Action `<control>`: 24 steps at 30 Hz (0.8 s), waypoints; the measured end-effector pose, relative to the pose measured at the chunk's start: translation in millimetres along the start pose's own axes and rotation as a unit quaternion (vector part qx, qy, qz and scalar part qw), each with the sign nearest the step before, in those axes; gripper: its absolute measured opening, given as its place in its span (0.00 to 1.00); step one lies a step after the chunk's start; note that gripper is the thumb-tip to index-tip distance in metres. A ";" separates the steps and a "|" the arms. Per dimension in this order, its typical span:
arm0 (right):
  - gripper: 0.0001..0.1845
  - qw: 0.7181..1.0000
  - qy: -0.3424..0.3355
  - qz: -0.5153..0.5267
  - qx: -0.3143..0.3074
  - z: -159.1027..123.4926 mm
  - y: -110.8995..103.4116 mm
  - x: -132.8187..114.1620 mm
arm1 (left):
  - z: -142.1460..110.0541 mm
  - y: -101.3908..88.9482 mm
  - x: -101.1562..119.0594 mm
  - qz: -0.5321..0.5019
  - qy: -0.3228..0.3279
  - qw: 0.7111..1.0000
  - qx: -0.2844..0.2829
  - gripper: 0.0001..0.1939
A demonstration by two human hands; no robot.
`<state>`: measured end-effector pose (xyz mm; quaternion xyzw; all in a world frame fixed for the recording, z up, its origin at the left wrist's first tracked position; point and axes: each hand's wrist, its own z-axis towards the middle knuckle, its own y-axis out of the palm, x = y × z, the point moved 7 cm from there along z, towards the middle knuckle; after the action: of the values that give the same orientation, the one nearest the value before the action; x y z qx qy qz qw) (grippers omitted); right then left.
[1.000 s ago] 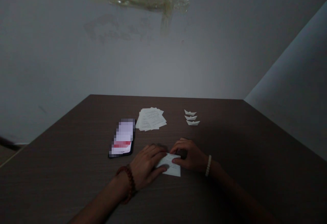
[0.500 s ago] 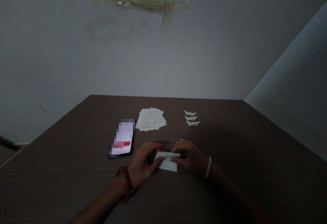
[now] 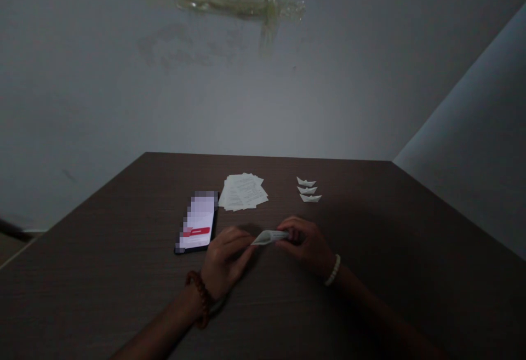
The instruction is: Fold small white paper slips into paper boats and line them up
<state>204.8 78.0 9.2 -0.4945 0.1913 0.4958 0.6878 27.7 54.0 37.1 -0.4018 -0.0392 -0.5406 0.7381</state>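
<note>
Between my hands is a small folded piece of printed paper (image 3: 269, 236), held just above the table and seen nearly edge-on, its layers bowed apart. My left hand (image 3: 227, 258), with a brown bead bracelet at the wrist, pinches the paper's left corner between thumb and fingertips. My right hand (image 3: 306, 243), wearing a pale bead bracelet, grips the right end, thumb on the near side and fingers behind. Part of that end is hidden by the fingers.
Beyond my hands lies a loose stack of printed paper sheets (image 3: 242, 192). Three small folded paper boats (image 3: 310, 198) stand in a column to its right. A phone (image 3: 199, 220) with a lit, blurred screen lies left on the dark wooden table (image 3: 349, 184), which meets a wall.
The paper has gone from lying flat under my fingers to being lifted and tipped edge-on. My left hand has shifted slightly left and closed on its corner; my right hand keeps its grip.
</note>
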 end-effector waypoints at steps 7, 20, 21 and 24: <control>0.20 0.998 0.041 0.042 0.019 0.7 -6.8 0.0 | -8.1 -3.6 11.6 0.153 0.136 0.979 0.005 0.07; 0.27 0.920 0.283 0.270 -0.016 -11.5 31.4 25.9 | -15.2 10.4 48.3 0.257 0.329 0.905 -0.079 0.13; 0.28 0.917 0.278 0.287 -0.016 -11.5 32.8 25.3 | -16.2 11.8 48.1 0.252 0.332 0.905 -0.083 0.13; 0.31 0.913 0.266 0.309 -0.018 -11.6 32.7 24.6 | -19.4 15.6 44.7 0.232 0.325 0.912 -0.092 0.11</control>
<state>189.6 80.7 -30.4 -0.5367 0.5015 0.5368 0.4151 51.7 8.9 37.5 -0.2679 0.3471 -0.4562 0.7744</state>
